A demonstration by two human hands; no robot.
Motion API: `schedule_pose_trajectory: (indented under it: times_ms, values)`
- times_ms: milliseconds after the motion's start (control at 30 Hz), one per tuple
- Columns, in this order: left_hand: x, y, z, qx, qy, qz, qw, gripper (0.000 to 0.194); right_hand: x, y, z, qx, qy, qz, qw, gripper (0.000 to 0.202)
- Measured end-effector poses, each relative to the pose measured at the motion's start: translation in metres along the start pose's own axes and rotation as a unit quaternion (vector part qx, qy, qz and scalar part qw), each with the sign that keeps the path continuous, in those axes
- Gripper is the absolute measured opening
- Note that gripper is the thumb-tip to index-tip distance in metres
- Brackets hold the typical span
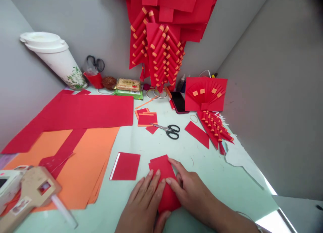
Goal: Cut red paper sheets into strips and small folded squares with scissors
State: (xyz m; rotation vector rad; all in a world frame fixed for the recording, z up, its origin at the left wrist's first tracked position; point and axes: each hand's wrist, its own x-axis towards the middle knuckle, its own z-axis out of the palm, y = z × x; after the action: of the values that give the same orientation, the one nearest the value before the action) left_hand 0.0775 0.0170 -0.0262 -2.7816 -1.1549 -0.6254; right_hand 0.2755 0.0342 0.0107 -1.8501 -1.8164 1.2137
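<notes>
Red paper pieces (168,198), stacked or folded with slightly offset top edges, lie on the table under both my hands. My left hand (143,202) rests flat on their left side, fingers stretched out and the thumb near the lower edge. Along the right side, my right hand (193,192) grips the paper, its index finger at the upper right corner and its thumb on the surface. To the left is a red square (126,166) with a white strip along one edge. Black-handled scissors (169,129) lie beyond, their tips over small red and orange pieces (147,119).
A hot glue gun (37,186) lies on orange sheets (98,159) at left, near large red sheets (101,110). A white lidded cup (58,61) leans at the back. Paper firecracker decorations (161,54) hang ahead. A phone (178,101) and a red fan card (214,101) are at back right.
</notes>
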Motion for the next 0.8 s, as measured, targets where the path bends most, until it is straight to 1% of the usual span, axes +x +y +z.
schedule_pose_trajectory:
  times_ms: [200, 467, 700, 800]
  values:
    - [0.0057, -0.0008, -0.001, 0.043, -0.005, 0.015, 0.999, 0.049, 0.0016, -0.0013, -0.0015, -0.06, 0.001, -0.015, 0.998, 0.059]
    - [0.0076, -0.0021, -0.0021, 0.042, -0.001, 0.015, 0.999, 0.048, 0.0032, -0.0023, -0.005, -0.062, -0.003, -0.027, 0.998, 0.062]
    - [0.0079, -0.0016, -0.0022, 0.042, -0.001, 0.008, 0.999, 0.047, 0.0049, -0.0031, -0.0071, -0.059, -0.01, -0.022, 0.998, 0.062]
    - [0.0086, -0.0022, -0.0028, 0.046, 0.002, 0.016, 0.999, 0.045, 0.0055, -0.0036, -0.0073, -0.061, -0.01, -0.019, 0.998, 0.062]
